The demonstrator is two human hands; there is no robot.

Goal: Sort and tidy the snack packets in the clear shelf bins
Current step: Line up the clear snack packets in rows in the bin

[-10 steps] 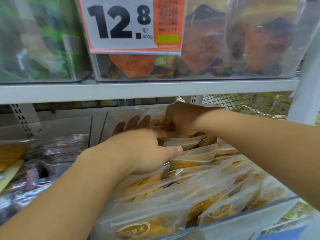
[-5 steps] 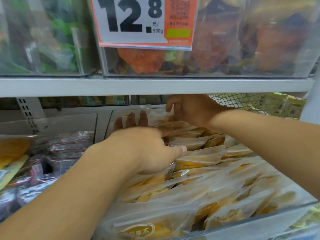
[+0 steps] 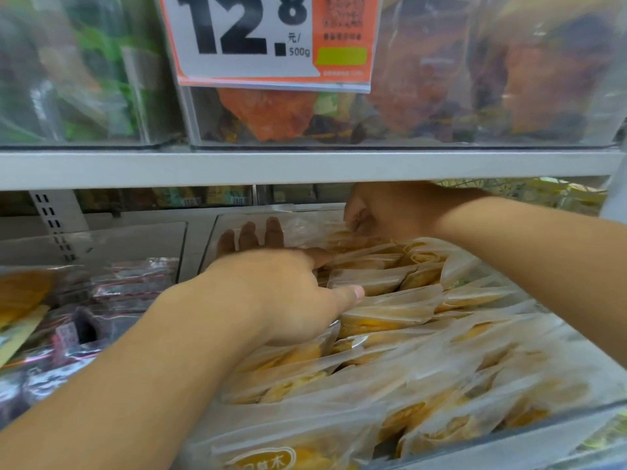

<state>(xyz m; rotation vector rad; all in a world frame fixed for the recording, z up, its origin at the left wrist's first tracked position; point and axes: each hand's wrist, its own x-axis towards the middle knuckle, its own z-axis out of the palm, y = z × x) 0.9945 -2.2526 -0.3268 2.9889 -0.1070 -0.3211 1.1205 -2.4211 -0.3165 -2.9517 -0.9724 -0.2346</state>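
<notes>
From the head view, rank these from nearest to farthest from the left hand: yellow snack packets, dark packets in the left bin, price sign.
1. yellow snack packets, under the left hand.
2. dark packets, in the bin to its left.
3. price sign, on the shelf above.

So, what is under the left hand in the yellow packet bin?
Under the left hand lie translucent yellow snack packets, stacked in rows. What lies beneath them cannot be seen: hand and packets cover it.

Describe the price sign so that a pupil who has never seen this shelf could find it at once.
Start at the grey shelf rail running across the picture. Just above it, clipped to the front of a clear bin, hangs the price sign. It alone is flat card: white with big black "12.8" and an orange right-hand strip.
</notes>
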